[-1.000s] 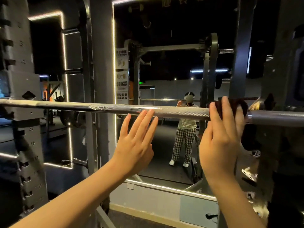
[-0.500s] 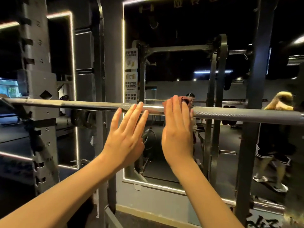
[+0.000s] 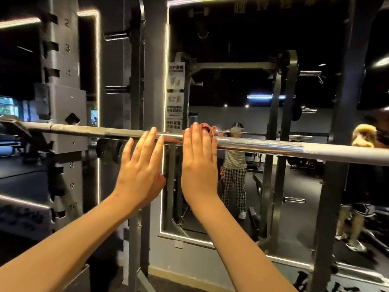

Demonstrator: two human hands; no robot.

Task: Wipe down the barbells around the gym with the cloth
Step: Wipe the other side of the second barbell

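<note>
Pressing with straight, close-set fingers (image 3: 196, 142), the right hand (image 3: 199, 167) pins the cloth (image 3: 209, 130) against the barbell (image 3: 273, 146); no finger curls round the bar. The cloth, a reddish-brown woven rag, bunches over the bar's top and far side. It shows above and to the right of the fingertips, and a thin strip of it lies along the bar between the two hands. Just beside it, the left hand (image 3: 140, 173) is flat and slightly spread, its fingertips resting on the bar and gripping nothing. The barbell is a round steel shaft, polished and bright under the hands, duller grey farther out on both sides. Its long axis runs horizontally, left to right across the view, at fingertip height. At left stands a dark rack upright (image 3: 63, 98) with numbered slots; behind the bar is a light-edged mirror (image 3: 231, 91).
</note>
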